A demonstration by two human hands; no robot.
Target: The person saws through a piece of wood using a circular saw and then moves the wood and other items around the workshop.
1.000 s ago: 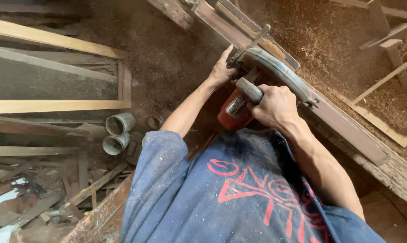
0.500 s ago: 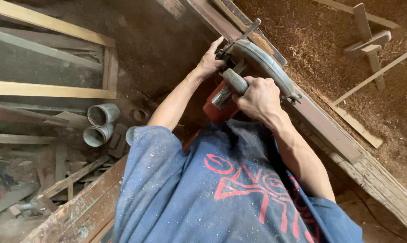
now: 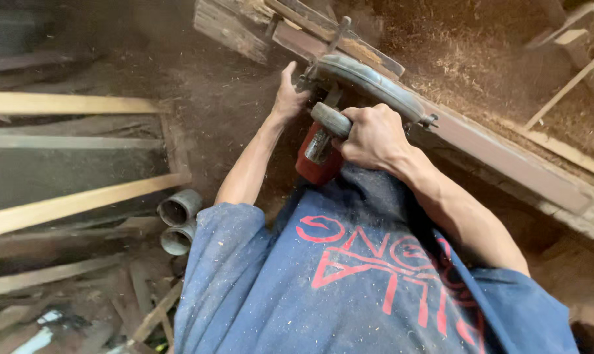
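Observation:
A circular saw (image 3: 349,98) with a red motor body and a grey blade guard rests on a long dark wooden plank (image 3: 507,157) that runs from upper left to lower right. My right hand (image 3: 372,134) is wrapped around the saw's grey handle. My left hand (image 3: 290,95) grips the front of the saw near the guard. My blue shirt with red lettering (image 3: 362,282), dusted with sawdust, fills the lower middle of the view.
Sawdust (image 3: 480,59) covers the ground beyond the plank. Two grey pipe ends (image 3: 177,223) lie at my left. Pale wooden beams (image 3: 67,203) and scrap boards lie on the left. A thin light strip (image 3: 566,85) leans at the upper right.
The view has shifted, so the saw and both hands now sit a little higher and further along the plank. Both hands keep their hold on the saw.

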